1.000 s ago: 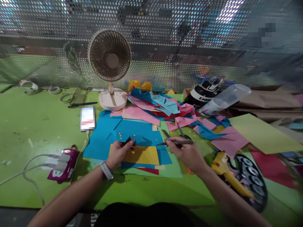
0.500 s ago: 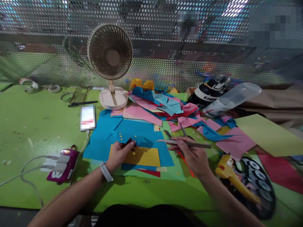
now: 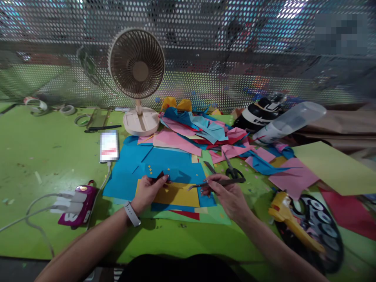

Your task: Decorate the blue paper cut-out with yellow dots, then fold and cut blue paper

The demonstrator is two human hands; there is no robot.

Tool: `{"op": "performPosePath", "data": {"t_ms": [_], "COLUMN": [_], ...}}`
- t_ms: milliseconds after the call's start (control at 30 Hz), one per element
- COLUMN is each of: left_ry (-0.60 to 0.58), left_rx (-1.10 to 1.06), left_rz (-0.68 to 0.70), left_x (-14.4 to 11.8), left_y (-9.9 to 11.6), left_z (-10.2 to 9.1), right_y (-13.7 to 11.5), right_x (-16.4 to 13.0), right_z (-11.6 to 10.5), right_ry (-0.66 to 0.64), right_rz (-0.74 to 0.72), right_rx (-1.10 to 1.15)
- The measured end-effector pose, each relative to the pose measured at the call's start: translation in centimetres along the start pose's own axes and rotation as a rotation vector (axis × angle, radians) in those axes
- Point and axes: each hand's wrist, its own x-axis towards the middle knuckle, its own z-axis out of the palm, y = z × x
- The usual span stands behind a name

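My left hand (image 3: pixel 150 192) is closed, pinching a small dark piece of paper (image 3: pixel 160 175) above the left end of a yellow paper strip (image 3: pixel 179 196). My right hand (image 3: pixel 227 196) grips a pair of dark tweezers (image 3: pixel 217 183), their tips pointing left over the strip's right part. Whether anything is between the tips I cannot tell. Beneath lies a blue sheet (image 3: pixel 126 168) with several tiny yellow paper bits (image 3: pixel 150 170) near my left fingers. Another tiny bit (image 3: pixel 196 174) rests above the strip. Black-handled scissors (image 3: pixel 234 173) lie just beyond my right hand.
A heap of coloured paper scraps (image 3: pixel 202 131) sits at the back beside a fan (image 3: pixel 138 70). To the right are a yellow glue gun (image 3: pixel 293 223), a black tray (image 3: pixel 331 243) and bottles (image 3: pixel 258 113). A phone (image 3: pixel 109 146) and a purple power block (image 3: pixel 78 205) stand left.
My right hand has moved left and down with the tweezers, whose tips are now over the yellow strip. The scissors' handles and a tiny yellow bit have come into view. My left hand stays put.
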Motion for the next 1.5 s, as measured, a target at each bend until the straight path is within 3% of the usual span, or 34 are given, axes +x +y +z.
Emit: {"op": "performPosePath", "data": {"t_ms": [233, 700, 933, 1133, 1300, 1500], "left_ry": [0.004, 0.012, 0.056, 0.06, 0.047, 0.044], "left_rx": [0.008, -0.061, -0.112, -0.148, -0.151, -0.175], "left_rz": [-0.011, 0.009, -0.046, -0.094, -0.072, -0.069], "left_x": [-0.1, 0.4, 0.5, 0.5, 0.5, 0.7], "left_y": [0.3, -0.6, -0.7, -0.7, -0.6, -1.0], "left_z": [0.1, -0.3, -0.3, -0.3, -0.3, -0.4], "right_y": [0.3, -0.1, 0.3, 0.9, 1.6, 1.9], "right_x": [0.0, 0.4, 0.2, -0.1, -0.2, 0.1], "right_z": [0.1, 0.5, 0.6, 0.8, 1.2, 1.4], "right_ry": [0.003, 0.077, 0.028, -0.091, -0.168, -0.15], "right_rz": [0.019, -0.101, -0.216, -0.265, -0.256, -0.227], "right_rx": [0.011, -0.133, -0.273, -0.377, -0.385, -0.361]}}
